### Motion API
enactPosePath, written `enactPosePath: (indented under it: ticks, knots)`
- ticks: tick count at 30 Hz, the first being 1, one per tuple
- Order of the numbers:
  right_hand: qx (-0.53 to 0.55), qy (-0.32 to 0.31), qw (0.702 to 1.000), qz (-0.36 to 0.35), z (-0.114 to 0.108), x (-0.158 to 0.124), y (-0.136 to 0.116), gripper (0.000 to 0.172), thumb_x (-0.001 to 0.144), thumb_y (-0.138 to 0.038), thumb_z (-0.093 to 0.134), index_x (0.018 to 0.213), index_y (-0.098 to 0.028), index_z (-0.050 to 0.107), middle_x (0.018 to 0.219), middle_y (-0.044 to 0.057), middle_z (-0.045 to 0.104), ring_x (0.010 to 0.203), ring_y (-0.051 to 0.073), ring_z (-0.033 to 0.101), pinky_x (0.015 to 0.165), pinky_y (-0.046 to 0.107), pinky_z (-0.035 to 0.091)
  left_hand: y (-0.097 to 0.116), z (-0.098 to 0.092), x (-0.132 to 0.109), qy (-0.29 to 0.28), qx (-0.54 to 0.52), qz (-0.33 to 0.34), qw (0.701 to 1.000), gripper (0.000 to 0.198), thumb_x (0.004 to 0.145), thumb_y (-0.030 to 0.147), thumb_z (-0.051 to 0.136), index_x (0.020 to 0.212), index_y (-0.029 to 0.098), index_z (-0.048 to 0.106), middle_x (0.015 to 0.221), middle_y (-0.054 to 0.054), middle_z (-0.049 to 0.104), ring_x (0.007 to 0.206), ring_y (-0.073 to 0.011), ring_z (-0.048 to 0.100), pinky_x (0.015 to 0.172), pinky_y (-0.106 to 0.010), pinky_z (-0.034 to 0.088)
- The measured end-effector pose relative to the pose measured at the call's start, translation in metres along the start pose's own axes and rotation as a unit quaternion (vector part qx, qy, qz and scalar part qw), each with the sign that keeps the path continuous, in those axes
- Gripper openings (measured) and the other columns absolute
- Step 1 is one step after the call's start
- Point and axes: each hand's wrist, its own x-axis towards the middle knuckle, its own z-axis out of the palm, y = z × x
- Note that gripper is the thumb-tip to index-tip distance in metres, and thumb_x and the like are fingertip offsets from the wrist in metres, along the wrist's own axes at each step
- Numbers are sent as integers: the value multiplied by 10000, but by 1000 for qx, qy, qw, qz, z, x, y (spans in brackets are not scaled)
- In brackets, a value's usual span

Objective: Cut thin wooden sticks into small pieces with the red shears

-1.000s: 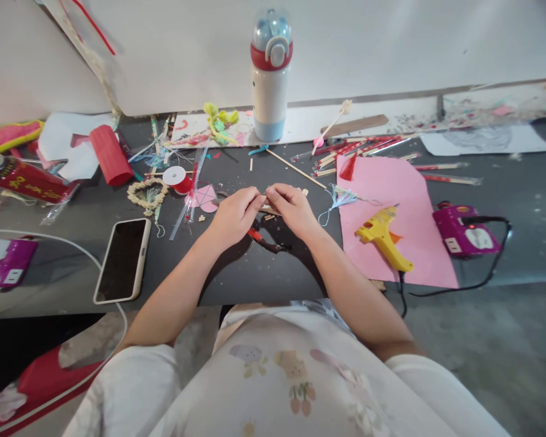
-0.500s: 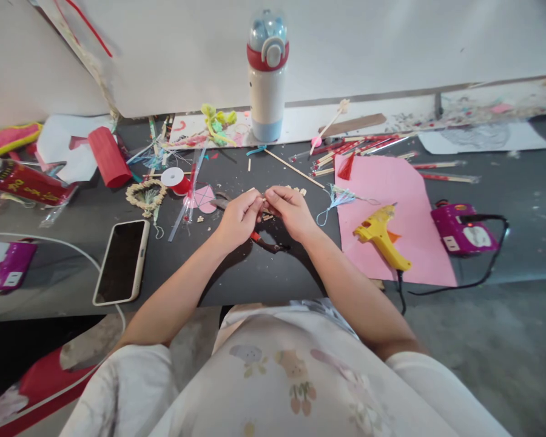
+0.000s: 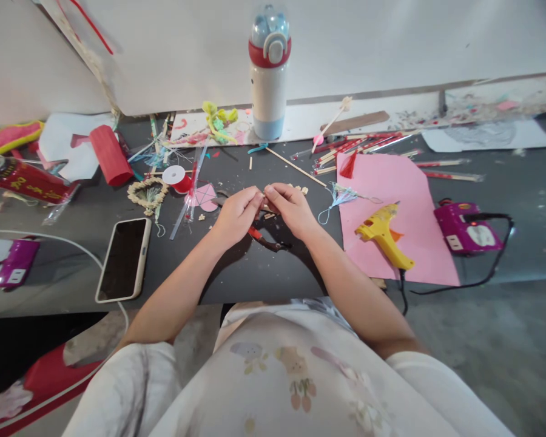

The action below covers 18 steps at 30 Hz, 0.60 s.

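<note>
On a dark bench point(image 3: 255, 276), pinching with left hand point(image 3: 237, 215) and right hand point(image 3: 290, 209), grips together, contents indistinct, near red-handled pliers point(image 3: 256, 235) at six o'clock.

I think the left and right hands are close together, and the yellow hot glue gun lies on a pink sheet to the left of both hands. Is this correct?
Not quite: the side is wrong. The head view shows the yellow hot glue gun on the pink sheet to the right of both hands. The left hand and right hand are indeed close together.
</note>
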Motion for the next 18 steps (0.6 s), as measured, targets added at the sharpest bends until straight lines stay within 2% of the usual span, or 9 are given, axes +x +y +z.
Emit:
enactPosePath:
  ticks: [5,11,14,18]
  knots:
    - [-7,0,1000,6,1,0,-3,560,750,-712,654,636,-189,487,587,-59,367,559,79,325,546,253,298,2,-5,1,-4,48,5,999,385,1018,417,348,709,205,435,639,9,515,631,-134,497,635,-285,393]
    - [7,-10,1000,13,-2,0,1,516,815,-672,625,669,-188,523,560,-66,336,540,81,291,523,254,252,4,-7,0,5,93,36,995,254,993,288,406,757,206,449,680,11,522,661,-133,499,669,-279,400]
    - [22,-12,999,30,-3,-1,1,522,824,-685,608,678,-190,526,553,-66,326,531,84,277,509,257,231,2,-8,0,22,120,49,991,180,972,270,459,804,206,473,713,11,537,673,-131,497,672,-272,401]
    - [18,-21,999,34,-3,-2,-1,531,830,-689,598,663,-192,515,561,-59,336,533,86,274,508,261,235,1,-7,0,24,140,66,988,175,977,278,456,824,201,496,770,-8,574,734,-139,526,714,-272,415]
